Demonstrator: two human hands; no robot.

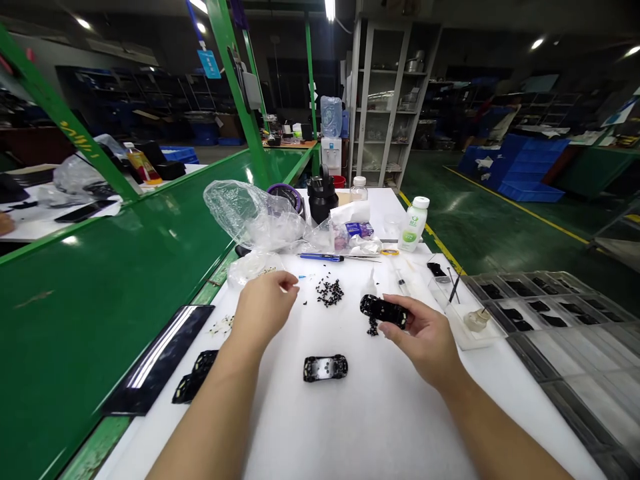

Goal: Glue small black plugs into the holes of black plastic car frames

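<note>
My right hand (431,337) grips one end of a small black model car body (384,311) between thumb and fingers, raised over the white work surface. To the left, my left hand (265,303) is closed, its fingertips curled together; whatever they may hold is hidden or too small to name. A small blue-tipped piece (301,277) lies just beyond those fingertips. Between the hands is a loose pile of tiny black parts (330,292). Another car body (325,368), black with a shiny grey middle, rests nearer to me. Black car bodies (193,379) sit beside my left forearm, partly covered by it.
Compartment trays (545,300) with black parts flank the right side. A shallow white tray (475,323) holds a small jar. Farther back stand a white bottle (415,223), a blue cutter (321,257), plastic bags (255,217) and a black flask (323,197). A dark glossy panel (160,357) lies left.
</note>
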